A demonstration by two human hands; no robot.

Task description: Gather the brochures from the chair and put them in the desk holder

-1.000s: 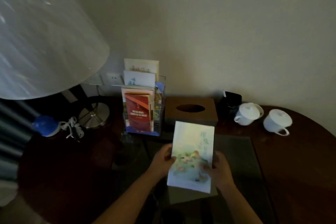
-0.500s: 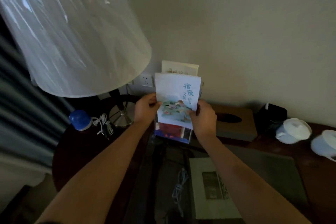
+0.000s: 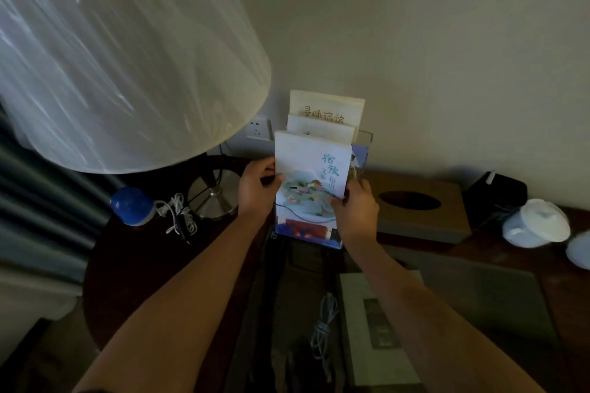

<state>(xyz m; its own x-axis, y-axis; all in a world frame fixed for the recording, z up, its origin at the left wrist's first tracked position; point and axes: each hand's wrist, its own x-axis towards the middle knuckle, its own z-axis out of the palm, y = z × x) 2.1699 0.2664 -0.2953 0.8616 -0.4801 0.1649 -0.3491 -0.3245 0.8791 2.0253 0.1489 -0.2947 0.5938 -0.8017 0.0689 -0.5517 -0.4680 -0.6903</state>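
At ten o'clock from the holder, a big white lampshade [image 3: 121, 51] looms over the dark bench [image 3: 134, 258]. Both forearms reach straight ahead to the clear desk holder [image 3: 362, 137] at twelve o'clock by the wall. The brochure [image 3: 311, 163] stands upright against its front tier. The left hand [image 3: 255, 188] pinches its nine o'clock edge, and the right hand [image 3: 354, 210] pinches its four o'clock corner.

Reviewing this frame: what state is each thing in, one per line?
desk holder: upright, rear tiers filled.
brochure: upright at the holder's front tier, held by both side edges.
left hand: grips the brochure's left edge.
right hand: grips its right edge.
cup: lid on.
tissue box: no tissue showing.
white cable: bundled.
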